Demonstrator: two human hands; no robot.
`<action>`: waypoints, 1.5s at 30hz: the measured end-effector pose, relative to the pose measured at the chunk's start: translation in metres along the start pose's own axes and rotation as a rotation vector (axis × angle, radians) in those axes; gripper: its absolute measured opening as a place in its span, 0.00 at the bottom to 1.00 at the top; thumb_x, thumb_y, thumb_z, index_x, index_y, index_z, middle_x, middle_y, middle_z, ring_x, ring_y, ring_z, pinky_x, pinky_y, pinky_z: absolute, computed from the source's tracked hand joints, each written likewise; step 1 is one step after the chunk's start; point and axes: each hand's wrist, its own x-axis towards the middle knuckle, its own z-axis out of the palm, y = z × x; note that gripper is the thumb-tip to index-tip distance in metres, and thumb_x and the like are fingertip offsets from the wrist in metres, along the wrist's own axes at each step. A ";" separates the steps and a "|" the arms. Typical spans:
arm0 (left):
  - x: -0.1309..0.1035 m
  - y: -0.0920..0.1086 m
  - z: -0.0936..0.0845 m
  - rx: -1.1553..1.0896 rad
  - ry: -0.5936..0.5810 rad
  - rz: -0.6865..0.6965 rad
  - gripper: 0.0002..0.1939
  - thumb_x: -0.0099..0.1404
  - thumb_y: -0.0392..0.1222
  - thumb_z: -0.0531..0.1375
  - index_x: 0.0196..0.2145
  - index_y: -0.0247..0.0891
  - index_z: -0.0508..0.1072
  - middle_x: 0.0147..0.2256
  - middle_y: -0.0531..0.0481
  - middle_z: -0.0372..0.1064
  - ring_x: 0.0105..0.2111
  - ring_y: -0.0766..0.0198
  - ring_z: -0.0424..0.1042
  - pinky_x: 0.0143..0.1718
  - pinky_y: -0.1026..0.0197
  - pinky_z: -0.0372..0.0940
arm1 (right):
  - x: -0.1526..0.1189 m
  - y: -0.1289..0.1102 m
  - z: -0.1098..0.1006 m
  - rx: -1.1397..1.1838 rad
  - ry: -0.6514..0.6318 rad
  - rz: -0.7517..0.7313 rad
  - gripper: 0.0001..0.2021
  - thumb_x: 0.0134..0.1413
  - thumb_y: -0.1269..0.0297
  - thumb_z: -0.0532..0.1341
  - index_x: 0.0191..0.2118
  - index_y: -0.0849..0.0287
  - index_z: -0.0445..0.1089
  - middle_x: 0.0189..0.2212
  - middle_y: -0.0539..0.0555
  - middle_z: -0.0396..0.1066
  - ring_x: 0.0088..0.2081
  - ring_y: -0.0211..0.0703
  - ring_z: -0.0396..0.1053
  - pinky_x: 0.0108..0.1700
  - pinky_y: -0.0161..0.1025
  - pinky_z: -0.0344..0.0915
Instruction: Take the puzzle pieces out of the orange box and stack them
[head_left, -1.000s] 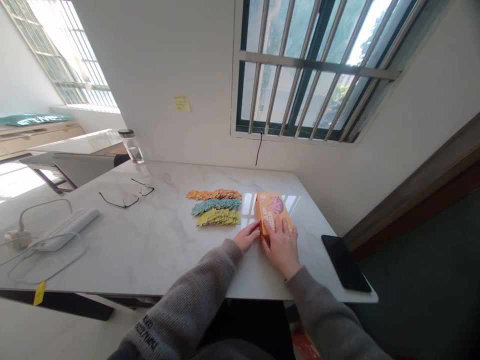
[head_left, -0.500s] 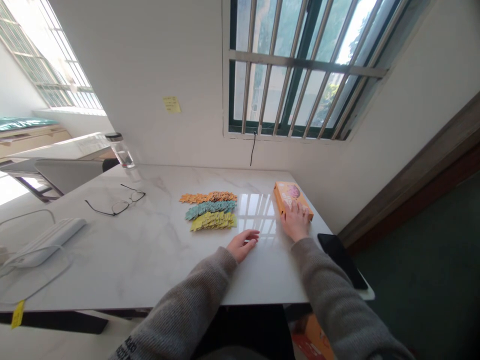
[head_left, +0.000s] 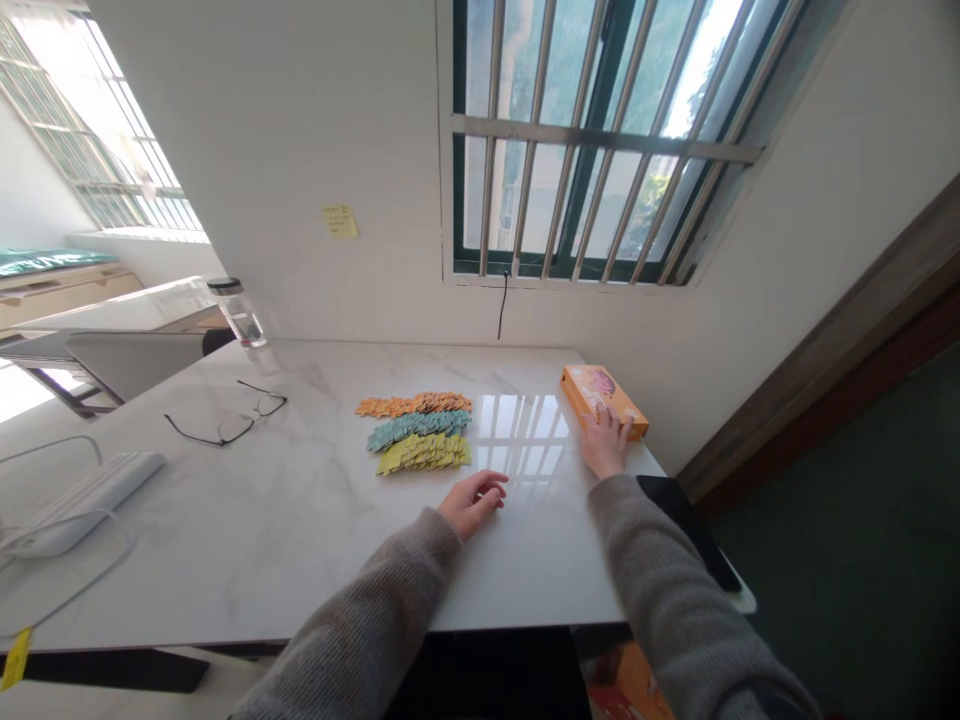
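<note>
An orange box (head_left: 604, 395) with a pink picture on its lid lies at the table's right end, slanted along the edge. My right hand (head_left: 606, 440) rests against its near left side, with spread fingers over the lid and not wrapped round it. My left hand (head_left: 474, 502) hovers or rests low at the table's middle, loosely curled with thumb and fingers apart, nothing in it. Just beyond it lie three overlapping rows of small jigsaw-like pieces: yellow pieces (head_left: 425, 453) nearest, teal pieces (head_left: 418, 430) behind, orange pieces (head_left: 414, 404) farthest.
Eyeglasses (head_left: 229, 425) and a white power strip (head_left: 94, 502) with cables lie on the left of the marble-look table (head_left: 262, 550). A clear bottle (head_left: 240, 312) stands at the back left. A black tablet-like slab (head_left: 690, 530) lies at the right edge, beside my right forearm.
The orange box has shifted right, closer to the table's edge, with my right hand against it. My left hand has drawn back slightly, its fingers a little more curled.
</note>
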 end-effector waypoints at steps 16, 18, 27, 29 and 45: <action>-0.005 0.012 -0.014 0.083 0.091 0.089 0.15 0.67 0.48 0.56 0.43 0.36 0.75 0.31 0.47 0.73 0.31 0.62 0.73 0.37 0.58 0.69 | -0.043 -0.082 -0.030 0.311 0.071 -0.271 0.21 0.59 0.72 0.51 0.55 0.57 0.70 0.61 0.61 0.59 0.65 0.51 0.50 0.69 0.57 0.35; -0.008 0.012 -0.026 0.202 0.152 0.171 0.13 0.67 0.45 0.55 0.42 0.37 0.75 0.31 0.47 0.73 0.31 0.62 0.72 0.36 0.58 0.68 | -0.054 -0.103 -0.030 0.405 0.011 -0.395 0.21 0.59 0.73 0.51 0.55 0.57 0.69 0.59 0.60 0.62 0.63 0.49 0.54 0.68 0.55 0.39; -0.035 -0.006 -0.117 0.904 0.391 0.279 0.11 0.64 0.39 0.54 0.36 0.41 0.76 0.35 0.45 0.72 0.40 0.54 0.68 0.48 0.51 0.63 | -0.072 -0.148 -0.027 0.590 -0.148 -0.549 0.21 0.60 0.76 0.51 0.57 0.58 0.66 0.50 0.58 0.68 0.53 0.47 0.63 0.58 0.44 0.58; -0.038 -0.008 -0.128 0.998 0.479 0.181 0.12 0.63 0.41 0.56 0.42 0.41 0.75 0.41 0.43 0.71 0.44 0.51 0.67 0.50 0.50 0.62 | -0.073 -0.157 -0.026 0.576 -0.173 -0.538 0.22 0.61 0.75 0.51 0.58 0.58 0.65 0.50 0.58 0.69 0.53 0.47 0.64 0.56 0.43 0.59; -0.033 -0.019 -0.114 1.058 0.404 -0.020 0.39 0.52 0.56 0.68 0.57 0.39 0.62 0.52 0.40 0.61 0.54 0.44 0.61 0.58 0.45 0.60 | -0.071 -0.187 -0.013 0.958 -0.232 -0.427 0.19 0.62 0.71 0.51 0.56 0.59 0.68 0.49 0.58 0.72 0.50 0.48 0.66 0.55 0.47 0.63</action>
